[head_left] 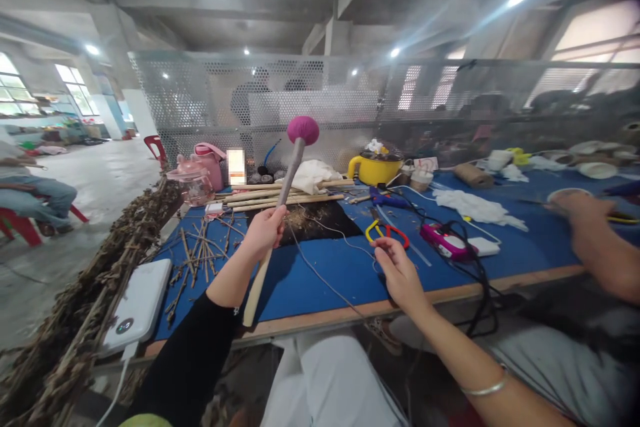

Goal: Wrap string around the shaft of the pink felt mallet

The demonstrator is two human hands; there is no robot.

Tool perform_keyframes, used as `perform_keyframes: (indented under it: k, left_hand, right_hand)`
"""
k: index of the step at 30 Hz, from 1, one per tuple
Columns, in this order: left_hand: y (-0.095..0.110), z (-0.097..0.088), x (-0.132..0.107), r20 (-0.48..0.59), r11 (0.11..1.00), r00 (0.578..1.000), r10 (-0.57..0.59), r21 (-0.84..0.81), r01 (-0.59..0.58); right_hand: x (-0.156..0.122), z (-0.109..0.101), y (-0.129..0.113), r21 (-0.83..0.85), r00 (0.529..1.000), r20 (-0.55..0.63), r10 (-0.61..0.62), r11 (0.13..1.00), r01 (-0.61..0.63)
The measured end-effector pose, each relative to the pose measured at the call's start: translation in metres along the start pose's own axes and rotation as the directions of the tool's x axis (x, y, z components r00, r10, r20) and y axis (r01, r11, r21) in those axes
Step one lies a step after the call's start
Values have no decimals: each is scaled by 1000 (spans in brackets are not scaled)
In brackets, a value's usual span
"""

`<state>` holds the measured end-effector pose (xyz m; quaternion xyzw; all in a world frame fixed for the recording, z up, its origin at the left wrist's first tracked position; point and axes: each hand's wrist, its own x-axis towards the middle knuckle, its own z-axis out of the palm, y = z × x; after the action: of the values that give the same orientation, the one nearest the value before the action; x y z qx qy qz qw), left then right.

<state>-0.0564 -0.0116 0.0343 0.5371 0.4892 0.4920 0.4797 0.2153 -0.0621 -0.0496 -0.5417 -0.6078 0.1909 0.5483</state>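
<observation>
My left hand (265,233) is wrapped round a wooden stick (257,287), held up at a slant. Grey wrapping (293,170) covers the stick's upper part, and a magenta ball (303,130) tops it. A thin grey cord (323,277) trails from near my left hand across the table. At the right, my right hand (397,273) has thumb and fingers pinched together at another stretch of grey cord (345,237). Just behind those fingertips lies a cutting tool with red and yellow handles (403,235). A blue glue gun (387,198) rests farther back.
Thin twigs (200,253) and a white power bank (140,303) lie at the left of the blue table (295,293). Long sticks (280,200), a yellow pot (380,167) and a pink jug (210,167) stand behind. Black cables (480,273) hang over the front edge. A co-worker's arm (595,240) reaches in at right.
</observation>
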Motion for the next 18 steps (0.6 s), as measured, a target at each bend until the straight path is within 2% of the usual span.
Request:
perform_keyframes:
  k: [3,5,6,8,9,10,11,12,13,14,15,16,18]
  left_hand:
    - [-2,4,0,-4,1000,1000,-17,5,17]
    - [-4,6,0,-2,999,999,-44,9,44]
    - [-4,8,0,3,998,998,-57,7,57]
    - [-7,10,-1,14,998,997,-70,2,70]
    - [-8,11,-1,17,998,998,-66,-2,66]
    - [-10,12,-1,14,999,999,-52,0,52]
    - [-12,12,-1,6,1000,1000,-30,9,30]
    - [-14,13,-1,-5,1000,1000,-5,27,6]
    - [-15,12,0,-18,999,1000,18,51,-17]
    - [-17,12,0,-33,996,999,39,78,-36]
    - [-19,11,1,-46,994,997,54,101,-50]
    - [-20,11,1,-57,991,996,66,117,-59]
    - [-20,10,1,-68,990,995,80,123,-71]
  right_hand:
    - [-3,-2,-10,29,997,-80,-2,1000,4]
    - [4,4,-27,25,994,-91,-53,998,56]
    - [12,11,-39,46,994,-57,-92,994,94]
    - [33,34,-64,238,988,81,-133,965,111]
    - [45,49,-76,349,980,184,-76,937,7]
    - [56,65,-86,419,942,336,24,891,-172]
    - [66,82,-94,427,846,524,102,827,-364]
    - [74,98,-99,389,712,691,122,767,-510]
    - [79,112,-102,353,620,776,119,733,-582]
    - [82,123,-102,333,577,809,112,721,-607]
    - [84,131,-100,322,569,815,110,730,-603]
    - [85,136,-97,319,595,796,116,754,-574]
    - [85,138,-90,312,685,716,136,815,-488]
